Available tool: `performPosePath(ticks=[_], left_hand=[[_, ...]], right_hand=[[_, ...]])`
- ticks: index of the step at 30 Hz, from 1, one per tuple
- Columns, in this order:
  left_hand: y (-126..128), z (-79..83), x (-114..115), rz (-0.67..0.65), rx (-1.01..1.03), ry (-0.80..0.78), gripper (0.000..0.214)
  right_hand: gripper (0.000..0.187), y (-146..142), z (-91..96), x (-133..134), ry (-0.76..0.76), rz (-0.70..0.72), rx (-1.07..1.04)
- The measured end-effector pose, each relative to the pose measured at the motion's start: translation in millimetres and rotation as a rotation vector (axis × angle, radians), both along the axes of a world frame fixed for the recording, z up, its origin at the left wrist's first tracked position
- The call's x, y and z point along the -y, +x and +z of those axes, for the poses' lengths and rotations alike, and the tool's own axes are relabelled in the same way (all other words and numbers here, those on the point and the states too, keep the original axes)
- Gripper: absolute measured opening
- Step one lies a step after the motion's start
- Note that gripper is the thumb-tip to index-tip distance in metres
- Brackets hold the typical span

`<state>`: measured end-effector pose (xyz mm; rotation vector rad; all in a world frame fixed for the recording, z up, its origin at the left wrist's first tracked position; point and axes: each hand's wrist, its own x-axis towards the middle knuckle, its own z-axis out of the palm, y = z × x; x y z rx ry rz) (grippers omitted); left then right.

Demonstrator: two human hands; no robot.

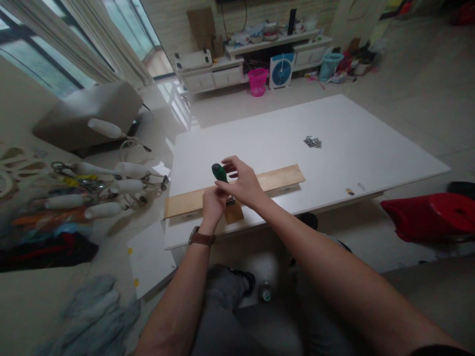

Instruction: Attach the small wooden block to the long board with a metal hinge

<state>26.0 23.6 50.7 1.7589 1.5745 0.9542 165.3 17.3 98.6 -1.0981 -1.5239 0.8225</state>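
Tool (218, 172), green-handled, tilted, above the wooden board (282, 178) on the white tabletop (371, 133). Right hand (244, 182): curved about it, fingers parted; contact unclear from where I stand. Left hand (214, 205): folded at its lower end, hold indiscernible. Metal pieces (312, 143): heaped, well apart.

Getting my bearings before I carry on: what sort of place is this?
Probably a living room in a home, used as a work area: long curtains hang at the left, a low cabinet stands at the back, and a fan stands beside a pink basket.
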Motion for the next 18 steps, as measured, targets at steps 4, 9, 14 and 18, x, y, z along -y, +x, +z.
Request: performPosePath(ticks=[4, 9, 14, 18], left_hand=[[3.7, -5.8, -0.5, 0.015, 0.047, 0.010, 0.009], [4.0, -9.4, -1.2, -0.046, 0.162, -0.040, 0.006], [0.1, -9.2, -1.0, -0.136, 0.183, -0.013, 0.014], [1.3, -12.6, 1.0, -0.035, 0.142, 0.038, 0.015]], right_hand=[[0.048, 0.4, -0.9, -1.3, -0.016, -0.015, 0.016], [0.042, 0.4, -2.0, -1.5, -0.002, -0.020, 0.011], [0.040, -0.2, -0.7, -1.0, -0.024, -0.018, 0.017], [0.044, -2.0, -0.5, -1.0, -0.018, -0.021, 0.031]])
